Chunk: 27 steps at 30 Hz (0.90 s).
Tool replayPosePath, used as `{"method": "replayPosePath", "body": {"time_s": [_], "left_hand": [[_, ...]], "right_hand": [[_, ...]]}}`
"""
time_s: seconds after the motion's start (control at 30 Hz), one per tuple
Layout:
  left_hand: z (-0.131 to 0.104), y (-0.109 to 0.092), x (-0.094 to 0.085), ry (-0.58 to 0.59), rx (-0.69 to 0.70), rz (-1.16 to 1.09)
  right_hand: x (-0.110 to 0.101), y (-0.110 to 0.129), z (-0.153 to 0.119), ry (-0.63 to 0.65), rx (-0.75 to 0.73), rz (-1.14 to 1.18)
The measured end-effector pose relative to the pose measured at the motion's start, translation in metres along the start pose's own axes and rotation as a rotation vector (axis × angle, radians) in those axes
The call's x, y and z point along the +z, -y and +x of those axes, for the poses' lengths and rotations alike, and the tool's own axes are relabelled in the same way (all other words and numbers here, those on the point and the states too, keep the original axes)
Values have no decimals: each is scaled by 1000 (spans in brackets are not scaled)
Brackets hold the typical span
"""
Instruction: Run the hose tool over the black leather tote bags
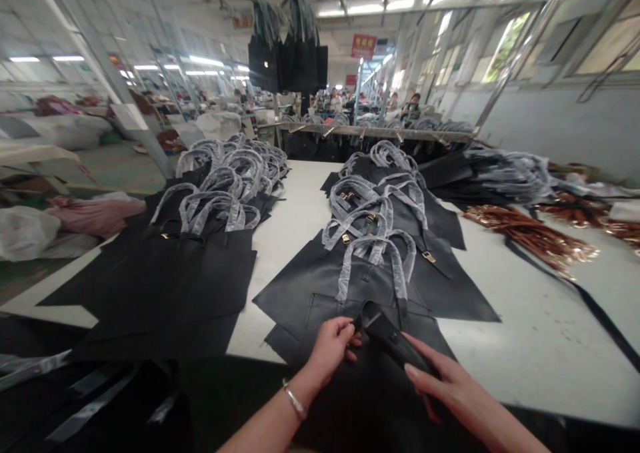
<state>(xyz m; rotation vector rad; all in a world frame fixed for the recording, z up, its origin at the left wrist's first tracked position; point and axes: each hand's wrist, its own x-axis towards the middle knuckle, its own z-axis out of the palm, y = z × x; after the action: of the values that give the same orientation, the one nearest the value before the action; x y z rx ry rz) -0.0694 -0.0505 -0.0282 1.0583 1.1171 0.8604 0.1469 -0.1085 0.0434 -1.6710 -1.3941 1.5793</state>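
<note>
My right hand [433,373] is closed around a folded black leather bag piece [383,330], thumb on top, near the front edge of the table. On its left, my left hand [336,340] pinches a small dark end of the same piece between thumb and fingers. A small round mark or stud shows on the fold. The lower part of the piece drops into shadow, so its full shape is hidden. Just beyond my hands lies a stack of black bag panels [290,293] with plastic-wrapped handles [375,250] and gold-coloured clasps [429,257].
A second stack of black panels [175,286] covers the left of the white table [287,223]. Brown straps [520,230] with metal ends lie at right, near a long black strap [590,306]. Finished-looking black bags [290,60] hang from a rail at the back.
</note>
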Motion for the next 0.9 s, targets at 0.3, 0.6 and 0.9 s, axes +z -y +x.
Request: {"method": "replayPosePath", "body": {"time_s": [0.3, 0.6, 0.9], "left_hand": [[4, 8, 1, -69, 315, 530], [56, -5, 21, -235, 520, 1295], [110, -23, 7, -415, 434, 1375]], "right_hand": [[-9, 16, 21, -127, -74, 52], [-71, 0, -40, -422, -38, 162], [-55, -52, -89, -420, 219, 152]]}}
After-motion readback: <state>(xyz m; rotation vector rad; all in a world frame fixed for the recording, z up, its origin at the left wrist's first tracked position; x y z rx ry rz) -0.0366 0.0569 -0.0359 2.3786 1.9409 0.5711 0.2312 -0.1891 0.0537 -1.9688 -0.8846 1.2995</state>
